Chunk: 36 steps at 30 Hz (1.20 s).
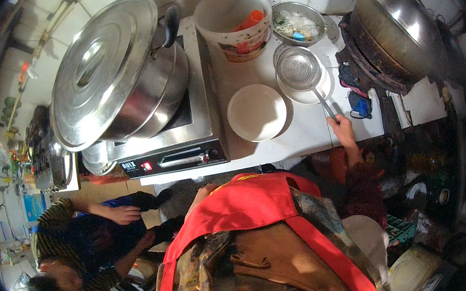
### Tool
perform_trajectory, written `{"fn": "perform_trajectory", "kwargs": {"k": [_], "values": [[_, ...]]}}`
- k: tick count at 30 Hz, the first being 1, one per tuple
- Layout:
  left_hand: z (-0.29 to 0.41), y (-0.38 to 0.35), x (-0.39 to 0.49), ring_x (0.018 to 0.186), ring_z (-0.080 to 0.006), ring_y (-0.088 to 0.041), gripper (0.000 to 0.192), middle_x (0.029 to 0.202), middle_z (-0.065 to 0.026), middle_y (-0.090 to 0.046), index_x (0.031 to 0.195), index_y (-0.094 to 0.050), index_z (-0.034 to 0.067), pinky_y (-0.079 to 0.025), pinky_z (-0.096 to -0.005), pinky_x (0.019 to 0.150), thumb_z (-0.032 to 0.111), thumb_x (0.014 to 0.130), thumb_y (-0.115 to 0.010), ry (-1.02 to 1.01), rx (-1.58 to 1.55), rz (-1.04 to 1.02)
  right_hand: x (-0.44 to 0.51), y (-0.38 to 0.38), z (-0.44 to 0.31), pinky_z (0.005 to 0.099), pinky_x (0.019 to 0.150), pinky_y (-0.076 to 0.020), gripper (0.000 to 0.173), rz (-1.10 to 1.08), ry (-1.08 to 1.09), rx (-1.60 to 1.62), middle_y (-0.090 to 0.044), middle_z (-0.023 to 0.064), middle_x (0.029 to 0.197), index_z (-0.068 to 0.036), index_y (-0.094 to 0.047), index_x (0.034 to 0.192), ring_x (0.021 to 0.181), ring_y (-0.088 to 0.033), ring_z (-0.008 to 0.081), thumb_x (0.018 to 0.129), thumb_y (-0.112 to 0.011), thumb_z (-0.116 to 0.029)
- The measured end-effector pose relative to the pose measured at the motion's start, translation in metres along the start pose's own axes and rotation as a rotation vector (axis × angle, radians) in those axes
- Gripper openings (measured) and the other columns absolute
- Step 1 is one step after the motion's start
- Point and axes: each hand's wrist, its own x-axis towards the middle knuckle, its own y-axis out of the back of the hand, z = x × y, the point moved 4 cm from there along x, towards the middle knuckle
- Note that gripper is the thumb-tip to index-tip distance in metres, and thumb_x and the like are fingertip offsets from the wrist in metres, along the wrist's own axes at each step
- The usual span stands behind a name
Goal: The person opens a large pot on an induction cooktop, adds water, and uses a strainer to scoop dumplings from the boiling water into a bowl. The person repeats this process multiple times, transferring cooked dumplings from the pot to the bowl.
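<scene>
My right hand, in a dark maroon sleeve, grips the handle of a round perforated metal skimmer. The skimmer's bowl is above a white plate and covers part of it; whether they touch I cannot tell. Beside it on the white counter is a second white plate or shallow bowl, with nothing in it. Only a little of my left hand shows, at the left edge of my red apron. The apron hides its fingers, so I cannot tell if it holds anything.
A large lidded steel pot stands on an induction cooker at left. Behind are a plastic bucket with an orange object inside and a metal bowl of scraps. A big covered wok is at right. Another person sits lower left.
</scene>
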Motion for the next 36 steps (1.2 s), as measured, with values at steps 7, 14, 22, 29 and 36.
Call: {"fn": "perform_trajectory", "kwargs": {"k": [7,14,22,29,36], "values": [[0.019,0.017,0.013,0.079,-0.0393,-0.062,0.029,0.082,-0.0223,-0.063,0.082,-0.062,0.002,-0.049,-0.0465,0.067,0.028,0.088,-0.050,-0.033,0.037,0.018,0.023,0.005,0.014,0.0292,0.040,-0.0358,0.034,-0.164,-0.156,0.013,-0.050,0.0013,0.055,-0.003,-0.054,0.069,0.045,-0.045,0.0093,0.081,-0.070,-0.030],[0.091,-0.058,0.065,0.079,-0.0391,-0.062,0.029,0.081,-0.0219,-0.063,0.082,-0.062,0.002,-0.049,-0.0465,0.067,0.027,0.088,-0.050,-0.249,0.040,-0.178,0.049,0.006,0.016,0.0278,0.043,-0.0413,0.035,-0.292,-0.171,-0.098,-0.055,0.0019,0.059,-0.002,-0.057,0.076,0.046,-0.050,0.0107,0.080,-0.070,-0.034],[0.122,-0.075,0.089,0.079,-0.0390,-0.062,0.029,0.081,-0.0216,-0.063,0.081,-0.062,0.002,-0.048,-0.0466,0.067,0.027,0.089,-0.049,-0.305,0.069,-0.208,0.085,-0.008,0.000,0.0256,0.044,-0.0402,0.033,-0.346,-0.225,0.071,-0.052,-0.0002,0.059,-0.004,-0.061,0.084,0.050,-0.051,0.0091,0.084,-0.067,-0.037],[0.113,-0.082,0.067,0.079,-0.0389,-0.062,0.029,0.081,-0.0212,-0.063,0.081,-0.061,0.002,-0.048,-0.0467,0.067,0.027,0.089,-0.048,-0.349,0.140,-0.069,0.133,-0.036,0.043,0.0273,0.037,-0.0336,0.021,-0.429,-0.006,-0.026,-0.044,0.0002,0.052,-0.006,-0.059,0.084,0.040,-0.043,0.0106,0.089,-0.059,-0.026],[0.084,-0.112,0.080,0.082,-0.0397,-0.062,0.028,0.084,-0.0197,-0.066,0.086,-0.064,0.004,-0.050,-0.0480,0.071,0.030,0.087,-0.055,-0.227,0.099,-0.080,0.169,-0.042,0.077,0.0272,0.035,-0.0326,0.025,-0.447,-0.066,-0.091,-0.045,0.0020,0.053,-0.006,-0.056,0.080,0.039,-0.042,0.0111,0.092,-0.055,-0.029]]}}
